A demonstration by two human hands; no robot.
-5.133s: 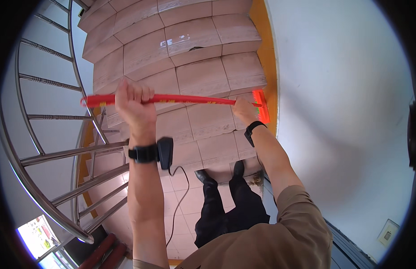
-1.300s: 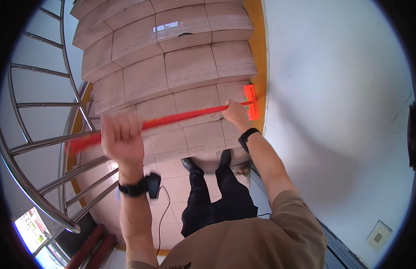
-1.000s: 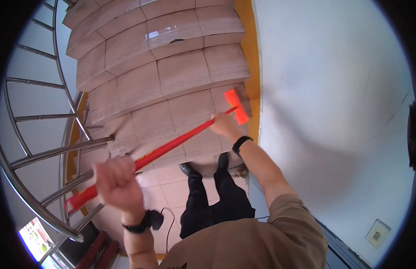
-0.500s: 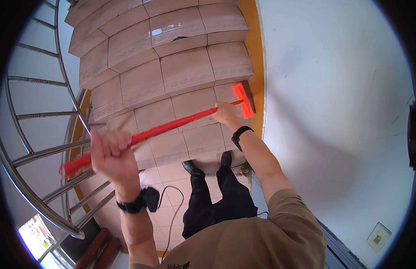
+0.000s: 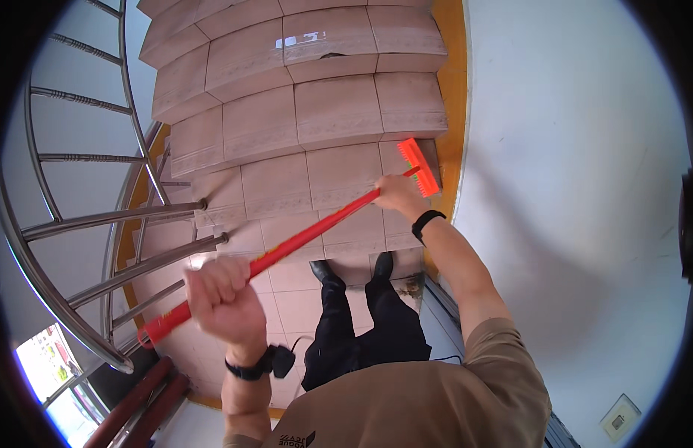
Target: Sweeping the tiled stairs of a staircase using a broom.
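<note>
A long-handled scrub brush [image 5: 317,228] with a red pole slants from lower left to upper right in front of me. My left hand [image 5: 228,302] is wrapped round the pole near its looped end. Farther up, close to the head, my right hand [image 5: 399,194] closes on the same pole. The orange brush head [image 5: 420,169] with short bristles is at the right end of a tiled step [image 5: 345,173], beside the yellow-brown wall trim. Whether the bristles press on the tile I cannot tell. Both wrists wear black bands.
Pink tiled stairs [image 5: 339,101] rise ahead, with a wet shiny patch [image 5: 302,39] higher up. A curved metal railing [image 5: 70,313] runs along the left. On the right stands a white wall [image 5: 555,149] with a switch plate [image 5: 620,418]. My dark shoes [image 5: 382,265] are at the bottom step.
My left hand and the pole's looped end have moved down and to the right, so the pole slants more steeply. The view has shifted slightly; the brush head stays near the step's right end.
</note>
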